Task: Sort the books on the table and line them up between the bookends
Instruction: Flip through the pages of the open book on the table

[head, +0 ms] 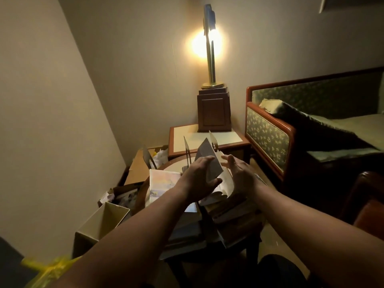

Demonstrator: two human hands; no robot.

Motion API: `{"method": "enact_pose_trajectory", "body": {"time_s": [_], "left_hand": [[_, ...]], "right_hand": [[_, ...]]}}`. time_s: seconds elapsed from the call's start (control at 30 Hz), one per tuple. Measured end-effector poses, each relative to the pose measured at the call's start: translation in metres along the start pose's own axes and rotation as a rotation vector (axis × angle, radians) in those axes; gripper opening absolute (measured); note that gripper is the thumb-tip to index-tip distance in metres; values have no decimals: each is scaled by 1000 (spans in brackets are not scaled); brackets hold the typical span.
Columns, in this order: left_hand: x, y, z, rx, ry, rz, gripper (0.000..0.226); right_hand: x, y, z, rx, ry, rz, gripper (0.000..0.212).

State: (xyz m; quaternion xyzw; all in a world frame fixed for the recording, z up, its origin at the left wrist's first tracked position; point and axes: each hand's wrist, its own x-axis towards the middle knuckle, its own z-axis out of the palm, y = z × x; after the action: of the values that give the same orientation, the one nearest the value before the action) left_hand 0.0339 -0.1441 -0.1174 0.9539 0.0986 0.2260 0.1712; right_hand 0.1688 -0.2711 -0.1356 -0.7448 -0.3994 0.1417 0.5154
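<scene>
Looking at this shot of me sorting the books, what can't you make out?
Head view, the only one:
- Gray book in the left hand: cover text lost to dim light and blur.
- Book pile on the table: mostly hidden under both forearms, so no count.
- Right hand: whether it touches the book's pages is unclear.
- Lamp top: washed out by glare.

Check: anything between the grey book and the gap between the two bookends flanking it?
Nothing visible. The grey book, gripped by the left hand, tilts in the gap between the left bookend and the right bookend. The right hand is open beside its pages. The gap's floor is hidden behind the hands.
</scene>
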Motion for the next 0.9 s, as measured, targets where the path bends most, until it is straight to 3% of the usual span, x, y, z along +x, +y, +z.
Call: {"method": "enact_pose_trajectory", "body": {"time_s": [0.07,0.2,0.27,0.37,0.47,0.57,0.67,0.77,0.9], "left_hand": [[3,1,-3,-10,56,26,75],[0,3,-19,-9,120,117,65],[-7,-1,-25,38,165,86,60],[-18,-4,-30,323,120,-2,51],[-26,-3,-32,583,29,-104,37],[-33,-7,-33,696,-25,-210,30],[-36,-11,-36,694,-156,-300,25],[-43,-19,-32,524,-308,-368,20],[-51,-31,-23,328,-328,-396,25]], "right_hand": [[0,1,-2,-10,3,-6,93],[-1,1,0,-279,-80,-109,38],[-2,3,6,-418,-132,-230,37],[-1,8,15,-549,-229,-363,39],[0,2,17,-587,-197,-404,39],[2,-1,20,-636,-166,-431,38],[3,2,23,-708,-187,-407,37],[0,7,25,-707,-185,-354,41],[-6,10,27,-678,-191,-347,46]]}}
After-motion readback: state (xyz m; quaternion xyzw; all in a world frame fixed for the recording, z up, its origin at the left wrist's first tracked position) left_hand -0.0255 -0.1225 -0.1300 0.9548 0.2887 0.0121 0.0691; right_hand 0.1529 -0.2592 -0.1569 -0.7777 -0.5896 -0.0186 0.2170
